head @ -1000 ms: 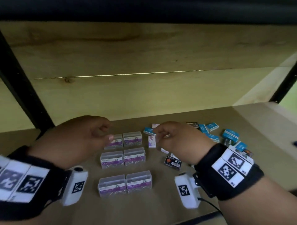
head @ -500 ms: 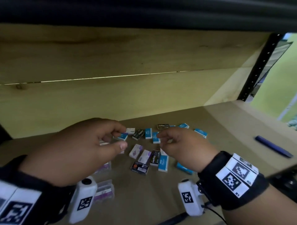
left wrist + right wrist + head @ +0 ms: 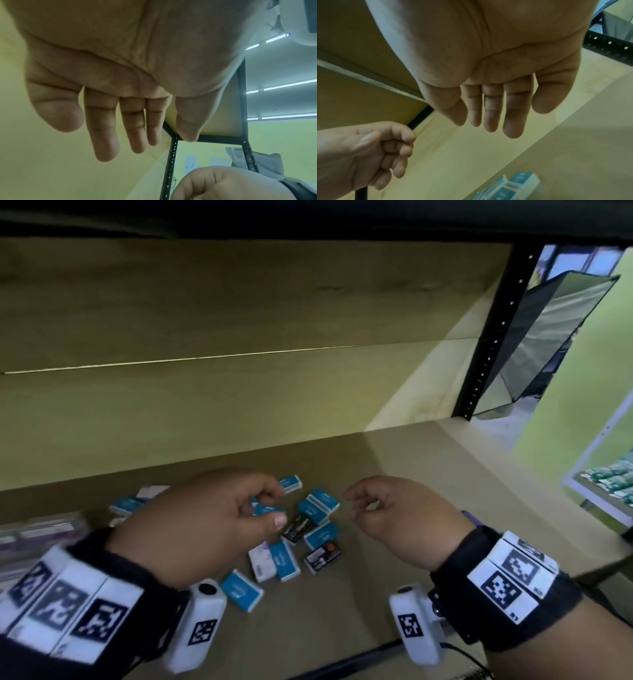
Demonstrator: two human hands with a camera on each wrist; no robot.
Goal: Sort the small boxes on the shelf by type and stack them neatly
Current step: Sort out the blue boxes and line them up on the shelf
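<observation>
Small boxes lie scattered on the wooden shelf (image 3: 411, 467): several blue ones (image 3: 318, 505) (image 3: 241, 590), two black ones (image 3: 322, 558) and a white and purple one (image 3: 262, 563). Blurred clear boxes with purple labels (image 3: 41, 529) sit at the far left. My left hand (image 3: 274, 505) hovers over the left part of the pile with its fingers loosely curled. It holds nothing, as the left wrist view shows (image 3: 169, 135). My right hand (image 3: 356, 506) hangs just right of the pile, also loosely curled and empty (image 3: 471, 121). Blue boxes (image 3: 513, 185) lie below it.
A wooden back panel (image 3: 239, 405) closes the shelf behind the boxes. A black perforated upright (image 3: 493, 337) stands at the right rear corner. A purple pen (image 3: 471, 517) pokes out behind my right wrist. The shelf's dark front edge (image 3: 342, 662) runs below my wrists.
The view has swung right, from the rows of clear boxes to the loose pile. Both hands have moved right with it, and the right hand has drawn off to the pile's right side.
</observation>
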